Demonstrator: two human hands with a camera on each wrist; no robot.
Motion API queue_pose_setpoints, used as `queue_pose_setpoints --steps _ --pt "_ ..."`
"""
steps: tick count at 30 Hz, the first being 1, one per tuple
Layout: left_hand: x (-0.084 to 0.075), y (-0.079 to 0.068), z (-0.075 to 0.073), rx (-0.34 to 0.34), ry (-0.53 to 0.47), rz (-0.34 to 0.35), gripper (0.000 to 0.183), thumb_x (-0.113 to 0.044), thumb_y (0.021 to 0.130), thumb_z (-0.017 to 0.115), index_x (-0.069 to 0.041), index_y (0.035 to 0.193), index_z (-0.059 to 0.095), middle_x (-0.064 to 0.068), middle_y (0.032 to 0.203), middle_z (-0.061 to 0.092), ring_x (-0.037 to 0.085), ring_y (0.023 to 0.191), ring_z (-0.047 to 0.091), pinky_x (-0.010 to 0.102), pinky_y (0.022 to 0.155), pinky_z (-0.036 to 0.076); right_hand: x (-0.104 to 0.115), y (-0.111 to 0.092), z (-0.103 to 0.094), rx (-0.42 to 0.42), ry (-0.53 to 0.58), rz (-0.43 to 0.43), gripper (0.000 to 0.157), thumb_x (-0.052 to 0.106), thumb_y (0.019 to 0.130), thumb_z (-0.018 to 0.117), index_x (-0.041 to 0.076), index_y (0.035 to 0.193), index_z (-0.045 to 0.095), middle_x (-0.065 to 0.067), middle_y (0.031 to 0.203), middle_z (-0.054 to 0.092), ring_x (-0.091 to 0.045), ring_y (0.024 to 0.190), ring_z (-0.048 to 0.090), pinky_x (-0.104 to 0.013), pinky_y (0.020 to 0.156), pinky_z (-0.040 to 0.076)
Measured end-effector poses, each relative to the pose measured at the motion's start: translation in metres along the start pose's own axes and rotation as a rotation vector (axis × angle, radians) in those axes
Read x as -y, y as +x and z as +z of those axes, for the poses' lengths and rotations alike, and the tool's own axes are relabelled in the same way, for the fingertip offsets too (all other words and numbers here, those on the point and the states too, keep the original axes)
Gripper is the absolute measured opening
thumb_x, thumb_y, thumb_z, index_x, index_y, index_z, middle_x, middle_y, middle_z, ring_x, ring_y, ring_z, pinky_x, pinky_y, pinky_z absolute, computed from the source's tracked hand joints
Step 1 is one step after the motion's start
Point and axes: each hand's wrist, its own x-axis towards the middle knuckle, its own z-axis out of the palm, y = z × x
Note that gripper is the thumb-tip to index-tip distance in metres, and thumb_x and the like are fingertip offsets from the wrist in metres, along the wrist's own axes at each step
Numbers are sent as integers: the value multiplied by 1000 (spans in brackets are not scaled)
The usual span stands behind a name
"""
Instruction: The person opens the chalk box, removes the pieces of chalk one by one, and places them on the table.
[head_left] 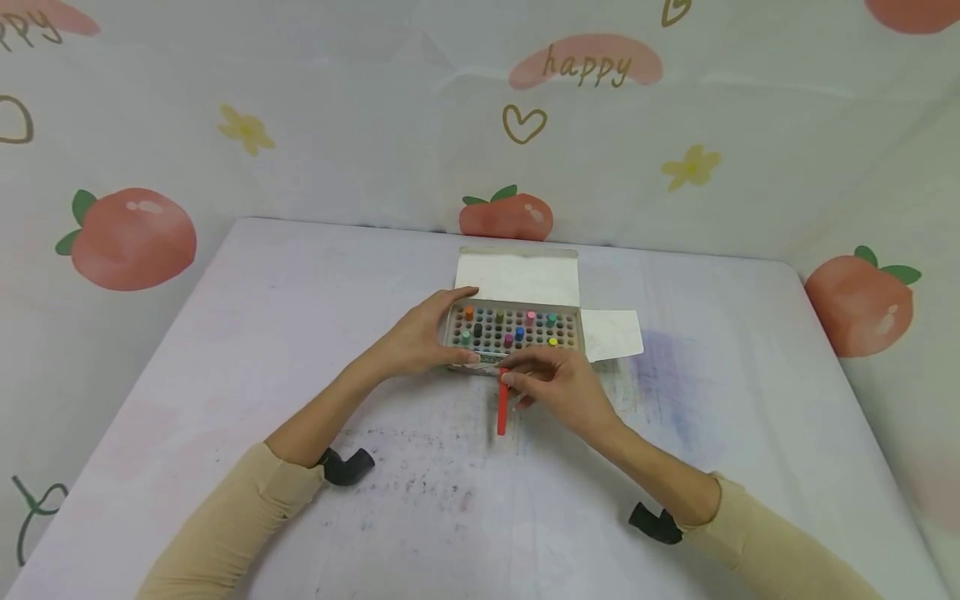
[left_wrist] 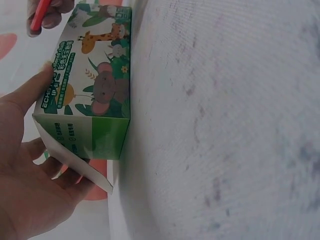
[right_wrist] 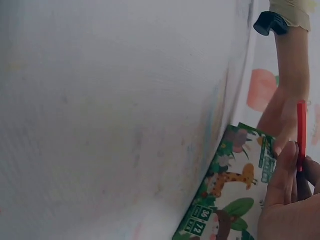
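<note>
A cardboard chalk box [left_wrist: 87, 75] with cartoon animals on its front stands on the table, its lid [head_left: 517, 279] folded back. Inside is a grid of holes with several colored chalk sticks, such as an orange one [head_left: 469, 313] and a blue one [head_left: 519, 333]. My left hand [head_left: 416, 337] holds the box's left end, thumb at the front edge, other fingers around the side by a white flap [left_wrist: 75, 162]. Just in front of the box, my right hand [head_left: 562, 383] pinches a red chalk stick [head_left: 502, 404] near its upper end; the stick points down toward me.
A white side flap [head_left: 612, 333] sticks out from the box's right end. The white tabletop [head_left: 420, 517] carries dark specks and a purple smudge [head_left: 663, 383]. Behind it hangs a fruit-patterned cloth [head_left: 360, 125]. Black curved pieces [head_left: 347, 467] sit at both wrists.
</note>
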Motion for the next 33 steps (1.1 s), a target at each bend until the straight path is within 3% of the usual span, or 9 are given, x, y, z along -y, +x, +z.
queue_pose_setpoints --steps 13,20,33 --pt "-1 -2 -1 -3 10 6 93 -35 80 84 -23 156 31 7 152 39 26 138 38 52 110 32 -19 2 13 14 31 85 26 10 89 74 -4 112 72 -13 94 75 -29 80 72 -42 66 58" --pt "-2 -1 -1 -5 22 9 93 -35 80 84 -22 156 31 7 152 39 26 138 38 52 110 33 -26 6 20 22 -12 122 21 9 89 75 0 107 75 -11 94 74 -27 68 72 -37 65 58" --pt "-6 -3 -1 -2 38 -21 93 -34 81 84 -22 156 31 10 153 38 30 139 37 54 109 33 -34 11 26 49 -53 152 14 5 89 73 1 102 76 -9 92 74 -23 71 73 -34 66 58"
